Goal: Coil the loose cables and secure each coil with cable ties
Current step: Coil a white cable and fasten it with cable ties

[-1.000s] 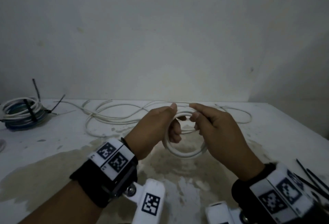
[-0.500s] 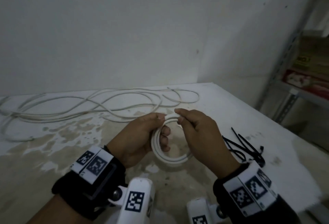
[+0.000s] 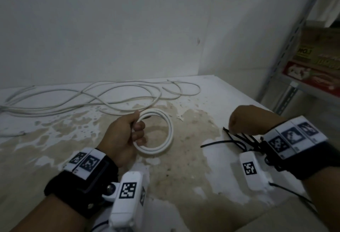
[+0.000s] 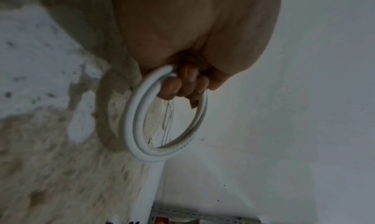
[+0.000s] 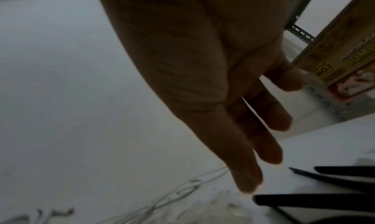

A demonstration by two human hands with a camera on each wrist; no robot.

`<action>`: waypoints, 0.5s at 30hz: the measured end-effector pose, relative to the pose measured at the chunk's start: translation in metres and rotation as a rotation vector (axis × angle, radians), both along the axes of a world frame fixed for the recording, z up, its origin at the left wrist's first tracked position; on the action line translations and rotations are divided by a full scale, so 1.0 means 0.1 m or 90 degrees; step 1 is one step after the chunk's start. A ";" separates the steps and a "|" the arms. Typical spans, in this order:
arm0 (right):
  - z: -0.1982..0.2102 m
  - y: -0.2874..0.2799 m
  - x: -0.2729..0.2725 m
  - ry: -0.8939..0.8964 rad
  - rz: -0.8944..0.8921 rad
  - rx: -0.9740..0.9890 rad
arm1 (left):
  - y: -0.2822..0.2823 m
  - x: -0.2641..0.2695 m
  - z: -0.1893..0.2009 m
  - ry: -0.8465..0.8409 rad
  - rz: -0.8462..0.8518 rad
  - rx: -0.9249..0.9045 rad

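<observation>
Right hand (image 3: 244, 121) has left the white coil (image 3: 156, 134) it was gripping a moment ago and now hangs over the black cable ties (image 3: 237, 139), fingers (image 5: 249, 171) straight, holding nothing. Left hand (image 3: 123, 137) alone grips the coil above the table (image 3: 184, 185). Loose cable (image 3: 110, 95) lies behind. Likely a tie pickup next; only 1 hand keeps the loops together.

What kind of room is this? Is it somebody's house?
Probably a storeroom or workshop corner, not a living room. A slotted metal shelf holds printed cartons, the white table has worn, peeling paint, and loose cable and black cable ties lie on it.
</observation>
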State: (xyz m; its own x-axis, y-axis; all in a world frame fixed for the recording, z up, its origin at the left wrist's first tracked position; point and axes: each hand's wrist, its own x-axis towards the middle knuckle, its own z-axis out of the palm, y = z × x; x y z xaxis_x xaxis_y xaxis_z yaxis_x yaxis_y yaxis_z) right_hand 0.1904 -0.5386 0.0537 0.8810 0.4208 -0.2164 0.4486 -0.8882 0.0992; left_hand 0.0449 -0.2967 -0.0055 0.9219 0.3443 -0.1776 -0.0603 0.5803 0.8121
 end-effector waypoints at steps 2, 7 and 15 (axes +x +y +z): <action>-0.12 -0.03 0.12 0.015 -0.009 -0.090 | 0.01 -0.01 -0.02 -0.011 0.002 -0.004; -0.32 -0.03 0.27 0.003 -0.019 -0.134 | -0.01 -0.03 -0.04 -0.028 -0.016 -0.013; -0.19 0.01 0.23 -0.008 -0.022 -0.144 | 0.01 -0.04 -0.04 -0.039 -0.016 -0.028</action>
